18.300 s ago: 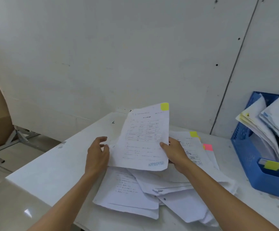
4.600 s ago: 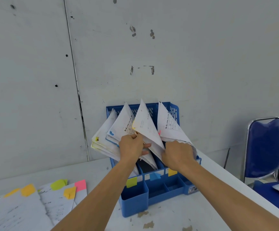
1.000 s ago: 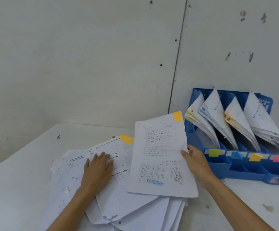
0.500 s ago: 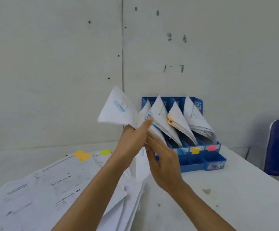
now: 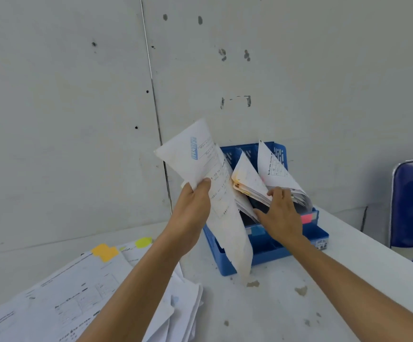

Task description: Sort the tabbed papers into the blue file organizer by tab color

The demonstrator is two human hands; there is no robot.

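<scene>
My left hand [image 5: 193,213] grips a white printed sheet [image 5: 215,193] with a blue stamp, held upright and curled in front of the blue file organizer [image 5: 269,250]. The sheet's tab is hidden. My right hand [image 5: 280,217] reaches into the organizer, fingers spread on a bundle of filed papers [image 5: 248,181] with orange tabs, pushing them to the right. More filed papers [image 5: 274,169] lean in the rightmost slot. A blue label [image 5: 257,230] and a pink label [image 5: 306,218] show on the organizer's front. The loose pile of tabbed papers [image 5: 84,292] lies at lower left.
The organizer stands on a white table [image 5: 287,304] against a grey wall. An orange tab [image 5: 104,251] and a yellow-green tab [image 5: 143,242] stick out of the pile. A blue chair [image 5: 412,203] stands off the table's right edge.
The sheet has passed from my right hand to my left, which now holds it upright at the organizer. My right hand has moved into the organizer and parts the filed papers.
</scene>
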